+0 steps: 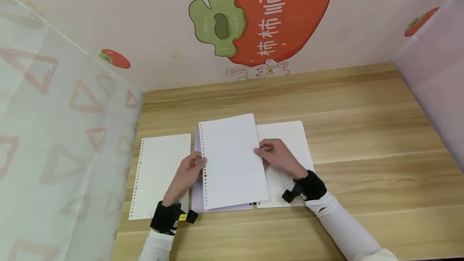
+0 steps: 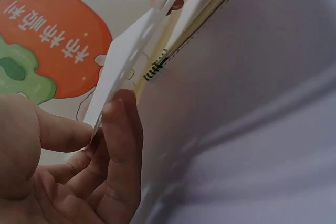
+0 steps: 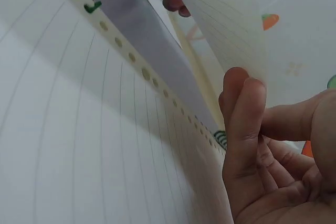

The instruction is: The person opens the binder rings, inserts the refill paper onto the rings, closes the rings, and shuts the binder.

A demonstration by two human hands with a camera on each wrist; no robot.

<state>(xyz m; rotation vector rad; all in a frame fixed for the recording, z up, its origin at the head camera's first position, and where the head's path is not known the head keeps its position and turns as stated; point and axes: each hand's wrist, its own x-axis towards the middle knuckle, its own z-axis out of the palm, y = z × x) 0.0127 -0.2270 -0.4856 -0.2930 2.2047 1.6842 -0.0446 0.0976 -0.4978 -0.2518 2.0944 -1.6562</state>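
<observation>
My left hand [image 1: 185, 175] pinches the holed left edge of a white loose-leaf sheet [image 1: 232, 160] between thumb and fingers. At the sheet's right edge, my right hand [image 1: 282, 157] pinches it too. The sheet is held up over an open loose-leaf binder, tilted slightly and hiding much of it. The binder's purple cover [image 1: 197, 200] lies on the left, and its lined pages [image 1: 288, 131] on the right. Green rings [image 2: 154, 70] show at the binder's spine in the left wrist view, and some pass through page holes in the right wrist view.
Left of the binder, another lined loose-leaf sheet [image 1: 156, 172] with punched holes lies on the wooden table [image 1: 362, 140], partly under my left forearm. A wall [image 1: 163, 31] with printed persimmons stands behind the table, with pale side walls at left and right.
</observation>
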